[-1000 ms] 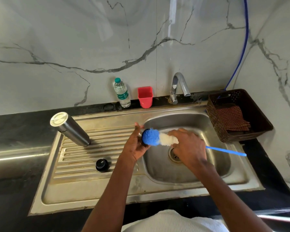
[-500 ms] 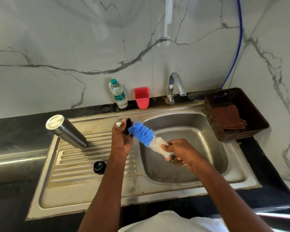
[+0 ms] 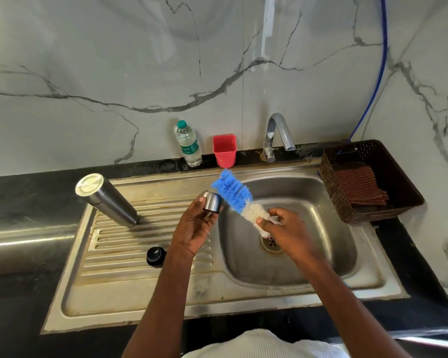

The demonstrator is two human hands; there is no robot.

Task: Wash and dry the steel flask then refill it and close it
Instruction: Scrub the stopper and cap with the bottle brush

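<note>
The steel flask [image 3: 106, 200] stands upside down on the ribbed drainboard [image 3: 119, 244], its base up. Its black inner stopper [image 3: 155, 255] lies on the drainboard nearer me. My left hand [image 3: 197, 226] holds the small steel cap [image 3: 212, 201] at the sink's left rim. My right hand [image 3: 285, 231] grips the bottle brush [image 3: 236, 196] near its white bristles, over the basin; the blue bristle tip points up and left, beside the cap. The brush handle is hidden behind my hand.
A steel sink basin [image 3: 321, 228] with a drain lies under a chrome tap [image 3: 277, 135]. A plastic water bottle [image 3: 189, 143] and a red cup [image 3: 224, 149] stand at the back. A brown basket [image 3: 398, 182] holding a checked cloth [image 3: 360, 187] sits right.
The brush came out of the cap and swung so its blue tip points up. My left hand rose a little with the cap, which now shows clear of the bristles.
</note>
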